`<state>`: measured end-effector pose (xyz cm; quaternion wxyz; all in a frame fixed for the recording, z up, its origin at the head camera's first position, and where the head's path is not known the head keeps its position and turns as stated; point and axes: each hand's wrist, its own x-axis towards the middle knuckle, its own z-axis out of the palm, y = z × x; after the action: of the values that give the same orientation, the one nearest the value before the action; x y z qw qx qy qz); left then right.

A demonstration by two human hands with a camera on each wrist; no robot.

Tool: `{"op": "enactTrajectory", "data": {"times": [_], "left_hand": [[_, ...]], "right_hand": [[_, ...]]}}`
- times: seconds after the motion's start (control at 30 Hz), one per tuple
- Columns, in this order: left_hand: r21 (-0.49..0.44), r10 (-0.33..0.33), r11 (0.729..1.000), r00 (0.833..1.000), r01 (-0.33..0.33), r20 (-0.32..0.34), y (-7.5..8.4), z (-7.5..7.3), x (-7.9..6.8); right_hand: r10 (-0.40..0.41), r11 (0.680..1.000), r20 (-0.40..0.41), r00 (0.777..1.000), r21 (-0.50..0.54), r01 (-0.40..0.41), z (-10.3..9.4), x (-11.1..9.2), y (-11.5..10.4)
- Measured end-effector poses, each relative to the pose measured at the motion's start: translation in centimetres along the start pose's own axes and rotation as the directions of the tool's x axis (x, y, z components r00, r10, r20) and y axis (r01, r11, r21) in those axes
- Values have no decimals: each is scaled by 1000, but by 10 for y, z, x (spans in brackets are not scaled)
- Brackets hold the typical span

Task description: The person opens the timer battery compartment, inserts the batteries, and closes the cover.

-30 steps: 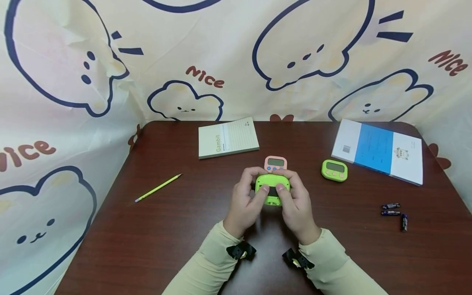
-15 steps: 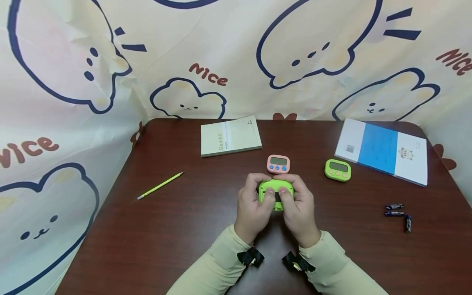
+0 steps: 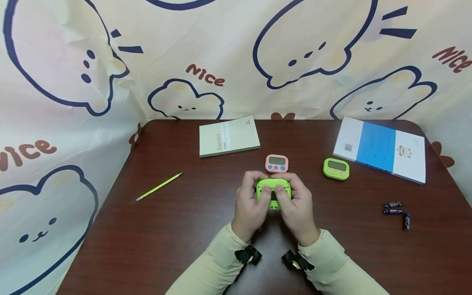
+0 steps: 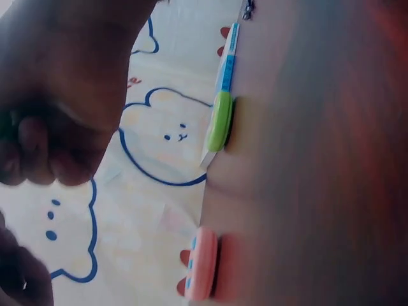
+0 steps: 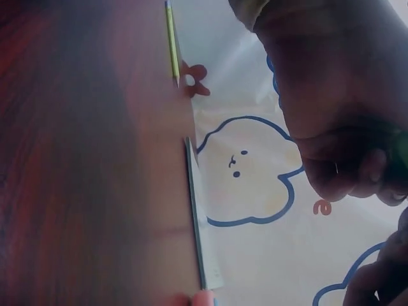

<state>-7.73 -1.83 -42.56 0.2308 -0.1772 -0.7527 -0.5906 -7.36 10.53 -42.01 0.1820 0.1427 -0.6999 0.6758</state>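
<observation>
In the head view, my left hand and right hand hold a light green digital timer between them above the table. Its back faces up, with a black strip across the middle. Both thumbs press on that back, while the index fingers curl around its far edge. Just beyond the hands lies a pink timer with a grey screen and blue buttons. In both wrist views the hands are dark, and the held timer is mostly hidden.
Another green timer lies right of the hands, near a blue-and-white book. Several small dark batteries lie at the right. A pale notepad sits at the back, and a yellow-green pencil on the left.
The hands and held timer have drawn slightly back toward the body, uncovering the pink timer's buttons. The thumbs have closed in over the black strip. The other objects have stayed in place.
</observation>
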Motion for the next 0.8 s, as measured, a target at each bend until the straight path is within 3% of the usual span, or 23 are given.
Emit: {"op": "enactTrajectory", "data": {"times": [0.07,0.13,0.3,0.4,0.57,0.8], "left_hand": [[-12,8,1000,997,-7,80,0,-5,3],[-41,18,999,981,-10,192,-1,-11,7],[-85,-13,995,905,55,426,-1,-26,17],[-52,-51,995,880,85,472,-1,-30,20],[-14,-90,994,865,111,494,-3,-32,22],[-46,-120,985,852,166,510,-4,-36,22]], "right_hand": [[-7,1000,1,1000,10,7,-2,2,-1],[-4,1000,6,1000,24,4,-4,4,-2],[44,998,41,998,47,-46,-14,10,-3],[58,998,47,997,1,-59,-18,14,-3],[24,997,37,999,-78,-21,-22,18,-3],[13,1000,58,998,-7,-12,-24,24,-7]]}}
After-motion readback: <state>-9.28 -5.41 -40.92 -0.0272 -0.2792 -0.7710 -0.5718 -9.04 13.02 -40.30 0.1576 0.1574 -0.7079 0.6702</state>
